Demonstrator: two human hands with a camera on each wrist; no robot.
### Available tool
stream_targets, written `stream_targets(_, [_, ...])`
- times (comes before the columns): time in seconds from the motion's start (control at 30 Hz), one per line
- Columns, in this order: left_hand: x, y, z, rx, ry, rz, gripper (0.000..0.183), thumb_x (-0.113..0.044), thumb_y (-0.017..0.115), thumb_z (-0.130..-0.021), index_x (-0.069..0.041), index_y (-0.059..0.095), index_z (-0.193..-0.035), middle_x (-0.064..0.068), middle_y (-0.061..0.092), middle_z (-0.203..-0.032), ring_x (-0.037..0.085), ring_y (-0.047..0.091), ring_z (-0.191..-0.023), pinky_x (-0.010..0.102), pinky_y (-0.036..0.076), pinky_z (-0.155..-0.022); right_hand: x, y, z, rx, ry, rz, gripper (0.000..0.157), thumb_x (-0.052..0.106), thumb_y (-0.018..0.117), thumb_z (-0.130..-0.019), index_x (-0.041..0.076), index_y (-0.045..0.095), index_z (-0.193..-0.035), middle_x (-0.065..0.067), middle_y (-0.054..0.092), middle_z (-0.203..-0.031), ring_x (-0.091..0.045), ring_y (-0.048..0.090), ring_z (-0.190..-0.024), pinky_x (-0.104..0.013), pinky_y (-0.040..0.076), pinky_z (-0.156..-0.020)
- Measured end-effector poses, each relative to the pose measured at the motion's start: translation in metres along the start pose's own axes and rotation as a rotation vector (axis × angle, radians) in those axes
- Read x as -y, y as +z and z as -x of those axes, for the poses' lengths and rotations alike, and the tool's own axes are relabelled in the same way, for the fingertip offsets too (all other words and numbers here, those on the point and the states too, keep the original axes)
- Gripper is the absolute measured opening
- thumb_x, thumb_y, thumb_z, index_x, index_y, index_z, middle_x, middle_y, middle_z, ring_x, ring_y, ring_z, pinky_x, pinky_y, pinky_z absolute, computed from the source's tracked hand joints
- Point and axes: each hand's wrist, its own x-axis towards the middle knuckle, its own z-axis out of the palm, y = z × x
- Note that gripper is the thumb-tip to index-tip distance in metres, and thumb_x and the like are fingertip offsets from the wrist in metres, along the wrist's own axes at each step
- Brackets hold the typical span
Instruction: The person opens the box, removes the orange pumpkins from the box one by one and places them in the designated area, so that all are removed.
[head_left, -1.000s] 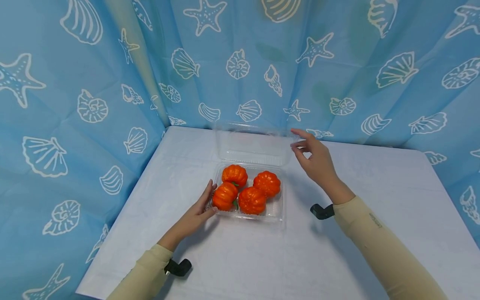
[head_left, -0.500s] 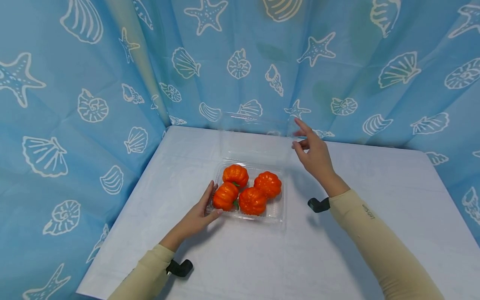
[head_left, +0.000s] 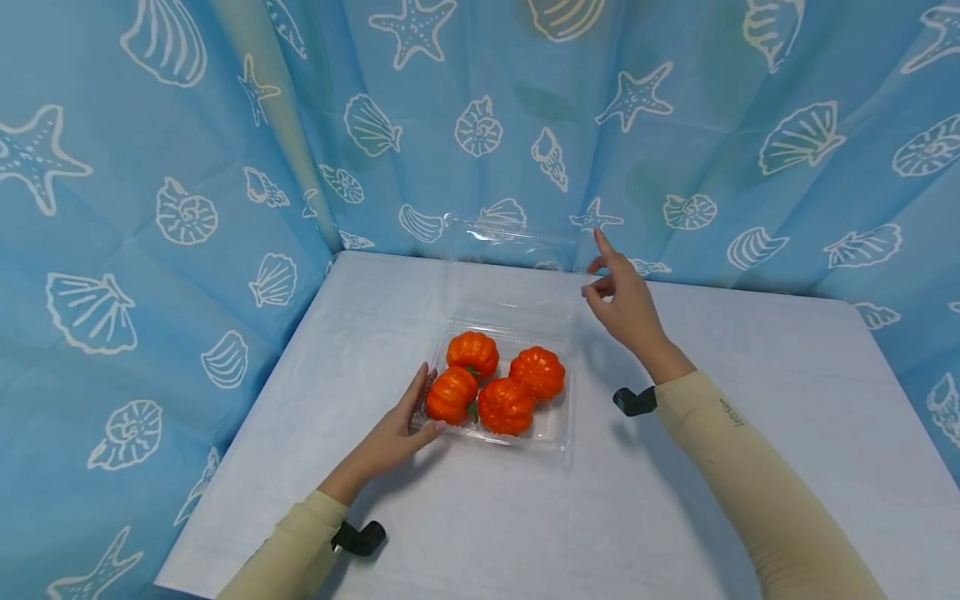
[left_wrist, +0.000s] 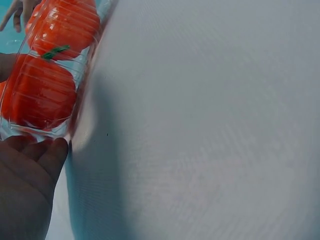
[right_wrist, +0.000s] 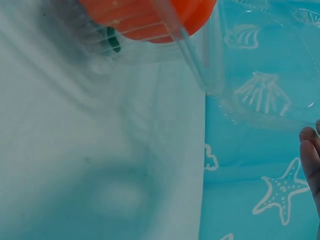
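A clear plastic clamshell container (head_left: pixel 555 423) lies on the table with several small orange pumpkins (head_left: pixel 506 406) in it, some with green stems. Its clear lid (head_left: pixel 517 287) stands raised at the back hinge. My left hand (head_left: pixel 390 442) holds the container's left side, the thumb at the front corner; in the left wrist view its fingers (left_wrist: pixel 52 157) touch the container's end. At the lid's right edge, my right hand (head_left: pixel 626 304) pinches with thumb and curled fingers while the index finger points up. Fingertips (right_wrist: pixel 307 135) meet the lid's rim in the right wrist view.
A white cloth (head_left: pixel 750 375) covers the table. Behind and to the left hangs a blue curtain (head_left: pixel 540 83) with white shells and starfish. Dark wrist mounts (head_left: pixel 360 538) stick out from both sleeves.
The lid has swung up from leaning back to more upright. My right hand has risen slightly with it, its index finger now straighter. The left hand has stayed nearly still.
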Motion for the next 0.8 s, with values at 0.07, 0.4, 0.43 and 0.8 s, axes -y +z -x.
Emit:
stream_targets(0.07, [-0.001,0.000,0.001,-0.001,-0.003,-0.002,0.094,-0.029,0.067,-0.098,-0.014,0.002,-0.165,0.007,0.022,-0.168,0.026,0.020,-0.154,0.049,0.019,-0.123,-0.003,0.002,0.000,0.021,0.026,-0.005,0.095,0.002,0.068,-0.095,0.034,0.011,-0.164,-0.017,0.056,-0.125,-0.030,0.068,-0.093,-0.049,0.057,-0.092])
stream_targets(0.4, [-0.001,0.001,0.004,-0.003,-0.011,-0.007,0.095,-0.030,0.068,-0.098,-0.014,0.003,-0.165,0.006,0.022,-0.168,0.026,0.020,-0.154,0.050,0.020,-0.122,-0.015,0.009,0.004,0.181,0.113,-0.029,0.098,0.003,0.072,-0.092,0.020,0.009,-0.165,-0.016,0.040,-0.152,-0.027,0.063,-0.097,-0.048,0.055,-0.098])
stream_targets(0.43, [-0.001,0.001,0.004,-0.003,-0.009,-0.006,0.095,-0.030,0.068,-0.098,-0.014,0.003,-0.165,0.007,0.022,-0.168,0.027,0.020,-0.154,0.050,0.020,-0.122,-0.016,0.009,0.005,0.201,0.122,-0.037,0.098,0.003,0.071,-0.093,0.019,0.008,-0.165,-0.016,0.038,-0.154,-0.028,0.063,-0.098,-0.048,0.054,-0.099])
stream_targets(0.8, [0.000,0.003,0.008,-0.009,-0.010,0.011,0.094,-0.028,0.068,-0.098,-0.016,0.003,-0.165,0.007,0.021,-0.169,0.028,0.020,-0.154,0.051,0.022,-0.121,-0.032,0.019,0.009,0.318,0.193,-0.058,0.080,0.009,0.064,-0.099,0.008,0.017,-0.163,-0.018,0.030,-0.162,-0.036,0.059,-0.112,-0.052,0.051,-0.103])
